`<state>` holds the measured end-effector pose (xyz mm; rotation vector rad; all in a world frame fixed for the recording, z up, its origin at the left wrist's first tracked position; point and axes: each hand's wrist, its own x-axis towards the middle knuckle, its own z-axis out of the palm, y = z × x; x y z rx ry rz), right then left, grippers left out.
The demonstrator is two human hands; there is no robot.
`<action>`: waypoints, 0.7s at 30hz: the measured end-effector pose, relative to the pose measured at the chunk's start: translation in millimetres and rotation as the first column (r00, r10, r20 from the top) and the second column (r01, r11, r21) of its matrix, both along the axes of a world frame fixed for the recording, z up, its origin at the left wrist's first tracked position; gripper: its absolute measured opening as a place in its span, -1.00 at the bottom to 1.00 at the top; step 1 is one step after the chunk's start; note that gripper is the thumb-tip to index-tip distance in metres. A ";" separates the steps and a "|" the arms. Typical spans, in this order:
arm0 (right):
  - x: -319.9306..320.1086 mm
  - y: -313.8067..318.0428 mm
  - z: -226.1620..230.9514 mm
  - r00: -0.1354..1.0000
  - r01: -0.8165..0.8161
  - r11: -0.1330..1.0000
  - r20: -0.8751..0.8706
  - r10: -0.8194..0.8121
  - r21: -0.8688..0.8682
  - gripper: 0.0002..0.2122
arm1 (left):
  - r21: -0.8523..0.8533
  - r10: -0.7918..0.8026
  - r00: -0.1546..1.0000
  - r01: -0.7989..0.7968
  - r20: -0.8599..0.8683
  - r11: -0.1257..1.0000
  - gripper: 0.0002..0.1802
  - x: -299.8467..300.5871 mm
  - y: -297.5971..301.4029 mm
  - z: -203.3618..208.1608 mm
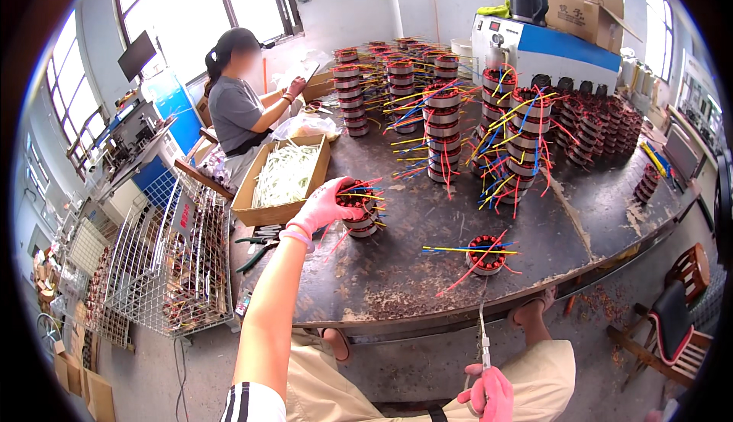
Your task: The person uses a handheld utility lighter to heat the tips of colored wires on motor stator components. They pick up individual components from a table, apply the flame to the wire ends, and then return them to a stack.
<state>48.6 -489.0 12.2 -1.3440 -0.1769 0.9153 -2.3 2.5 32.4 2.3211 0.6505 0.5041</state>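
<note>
My left hand (324, 210), in a pink glove, is closed around the top motor stator (356, 193) of a short stack left of the table's middle. Red, blue and yellow wires stick out from it. My right hand (490, 394), also gloved in pink, is low at the front, in front of the table edge. It grips a slim tool with a pale handle and a thin metal shaft (483, 338); its exact kind is unclear. Beyond the tool's tip, a single stator (486, 256) lies near the front edge, with wires lying across it.
Tall stacks of wired stators (443, 132) fill the back of the dark table (397, 285). A cardboard box (284, 210) of pale strips and green-handled pliers (258, 256) lie at the left, beside a wire cage (172, 254). Another person (240, 101) sits at the far left.
</note>
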 end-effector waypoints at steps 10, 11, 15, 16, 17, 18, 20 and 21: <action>-1.3 -0.9 -11.3 0.994 0.074 0.997 -0.078 -0.073 0.002 -0.61 | 0.131 -0.005 0.998 0.013 -0.061 0.991 0.07 -4.3 0.8 4.5; -0.7 -1.7 -10.8 0.997 0.053 0.998 -0.061 -0.052 0.013 -0.61 | 0.162 0.011 0.999 -0.003 -0.052 0.987 0.07 -5.2 2.3 1.0; -1.2 -3.3 -9.4 0.999 0.018 0.997 -0.041 -0.015 0.070 -0.60 | 0.153 0.054 0.998 -0.052 -0.015 0.987 -0.02 -0.1 -3.3 -0.8; -0.8 -4.1 -9.6 0.999 0.017 0.996 -0.044 -0.013 0.086 -0.60 | 0.143 0.057 0.998 -0.058 0.014 0.988 -0.06 -0.2 -4.2 -1.4; -1.3 -4.2 -8.2 0.999 0.018 0.996 -0.039 -0.015 0.084 -0.60 | 0.133 0.060 0.997 -0.065 0.043 0.989 -0.10 -0.9 -4.9 -1.6; -2.8 -3.4 -5.9 0.999 0.020 0.996 -0.035 -0.017 0.082 -0.60 | 0.111 0.043 0.994 -0.053 0.096 0.992 -0.18 -3.6 -4.7 -0.8; -2.8 -5.1 -2.7 0.999 0.032 0.998 -0.010 -0.032 0.056 -0.59 | -0.020 0.026 0.990 -0.024 0.140 1.000 -0.20 -3.5 -10.2 2.3; -2.1 -5.9 -1.0 0.999 0.039 0.998 0.011 -0.040 0.041 -0.59 | -0.085 0.021 0.987 -0.007 0.162 0.996 -0.21 -2.8 -12.8 3.8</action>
